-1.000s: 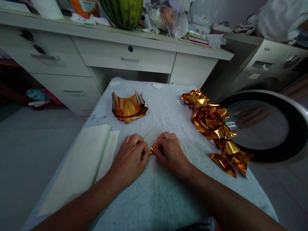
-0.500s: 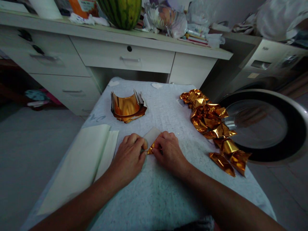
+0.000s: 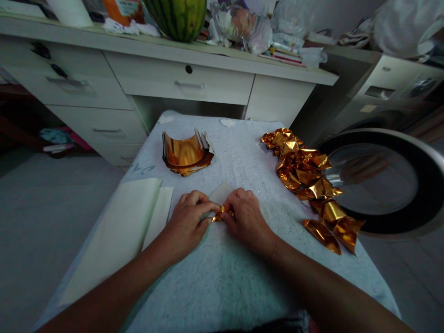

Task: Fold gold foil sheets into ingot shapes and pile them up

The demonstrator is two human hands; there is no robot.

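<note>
Between my hands, low over the cloth-covered table [image 3: 239, 152], is a small sheet of gold foil paper [image 3: 218, 217] with a pale back, its near edge turned over to show gold. My left hand [image 3: 190, 217] pinches the left end of that turned edge between thumb and forefinger. At the right end, my right hand [image 3: 244, 215] is closed on the same edge, its fingertips partly hiding the foil. Beyond my left hand stands a curved stack of gold foil sheets [image 3: 183, 151]. Right of my hands lies a pile of folded gold foil pieces [image 3: 294, 162].
Pale folded paper [image 3: 114, 236] lies along the table's left side. A white cabinet [image 3: 180, 85] stands behind, with a watermelon [image 3: 176, 18] and a glass bowl [image 3: 234, 23] on top. At right, a washing machine's open round door [image 3: 423, 185] comes close to the table edge.
My left forefinger has stretched rightward along the gold edge toward my right fingers. More of the foil's near edge is turned over. The view has shifted slightly.
</note>
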